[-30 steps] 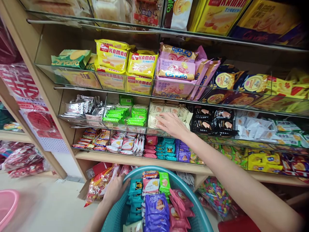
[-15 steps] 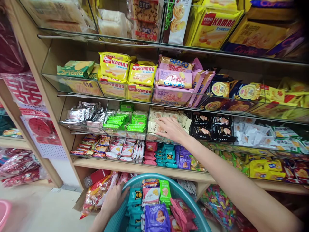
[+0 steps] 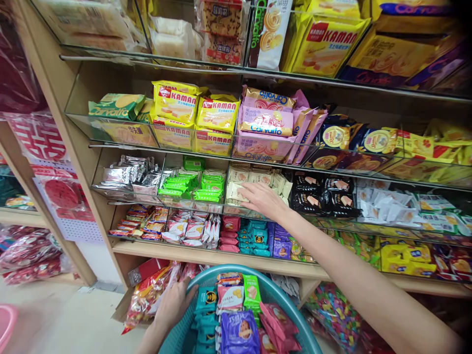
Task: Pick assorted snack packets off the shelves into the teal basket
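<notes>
My left hand (image 3: 176,301) grips the left rim of a teal plastic basket (image 3: 295,298), thumb lying over the edge. Inside it are wrapped snack packets: a purple packet (image 3: 240,330), a green packet (image 3: 252,289), pink packets (image 3: 279,319), teal packets (image 3: 205,319) and a white one (image 3: 230,298). My right hand (image 3: 266,200) reaches over the low glass front of a shelf bin, among cream-coloured snack packets (image 3: 261,176). Its fingers close on the cream packet (image 3: 234,191) at the bin's front left; the fingertips are partly hidden.
Green packets (image 3: 210,186) lie left of the cream ones, black packets (image 3: 308,200) right. Clear dividers and a glass lip (image 3: 191,202) bound each bin. Above are yellow wafer packs (image 3: 176,102). A wooden shelf edge (image 3: 165,250) runs behind the basket. Bagged goods (image 3: 151,290) lie below.
My right hand has shifted slightly within the cream packets' bin, and the front-left packet has moved a little with its fingers. My left hand and the basket stay where they were.
</notes>
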`<state>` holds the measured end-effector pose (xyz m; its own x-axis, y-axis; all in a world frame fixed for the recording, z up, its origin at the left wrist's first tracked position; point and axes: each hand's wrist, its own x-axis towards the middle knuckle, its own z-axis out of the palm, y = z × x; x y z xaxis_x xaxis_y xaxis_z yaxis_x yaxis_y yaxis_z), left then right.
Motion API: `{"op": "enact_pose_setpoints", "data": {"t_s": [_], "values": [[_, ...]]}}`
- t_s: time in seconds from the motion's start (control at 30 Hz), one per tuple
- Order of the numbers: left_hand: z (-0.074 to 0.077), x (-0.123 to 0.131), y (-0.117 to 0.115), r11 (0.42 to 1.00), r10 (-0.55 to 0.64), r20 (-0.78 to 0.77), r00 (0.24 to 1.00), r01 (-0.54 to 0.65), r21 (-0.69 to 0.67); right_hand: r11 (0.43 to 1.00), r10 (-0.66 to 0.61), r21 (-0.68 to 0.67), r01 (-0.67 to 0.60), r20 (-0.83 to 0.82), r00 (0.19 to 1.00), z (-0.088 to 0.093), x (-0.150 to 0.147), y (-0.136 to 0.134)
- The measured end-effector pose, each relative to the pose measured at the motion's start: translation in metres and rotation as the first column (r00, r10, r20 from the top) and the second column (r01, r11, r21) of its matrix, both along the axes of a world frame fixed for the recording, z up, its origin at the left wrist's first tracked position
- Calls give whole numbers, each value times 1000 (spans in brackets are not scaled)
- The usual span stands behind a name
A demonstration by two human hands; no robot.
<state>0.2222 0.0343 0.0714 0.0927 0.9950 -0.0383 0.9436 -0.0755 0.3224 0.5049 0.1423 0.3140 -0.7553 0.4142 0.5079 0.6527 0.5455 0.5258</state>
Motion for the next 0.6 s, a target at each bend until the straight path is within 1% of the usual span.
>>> {"op": "enact_pose_setpoints", "data": {"t_s": [0.17, 0.3, 0.37, 0.43, 0.5, 0.57, 0.6], "values": [[2, 0, 0, 1000, -6, -10, 1000, 6, -13, 997, 5, -77, -12, -84, 996, 1, -4, -5], [1, 1, 1, 1000, 1, -17, 1000, -1, -24, 991, 50, -111, -73, -196, 979, 4, 1, -10], [1, 2, 1, 1000, 8, -19, 1000, -9, -30, 988, 73, -114, -105, -253, 965, 7, 4, -16], [1, 2, 1, 999, 13, -19, 1000, -14, -31, 982, 102, -118, -146, -319, 942, 9, 3, -29], [2, 3, 1, 999, 12, -10, 1000, -12, -31, 966, 151, -134, -221, -405, 902, 7, -5, -49], [2, 3, 1, 999, 8, 8, 1000, -7, -35, 927, 188, -194, -322, -502, 844, -4, -20, -76], [2, 2, 1, 999, 8, 18, 1000, -8, -39, 892, 190, -252, -376, -545, 817, -14, -29, -91]]}}
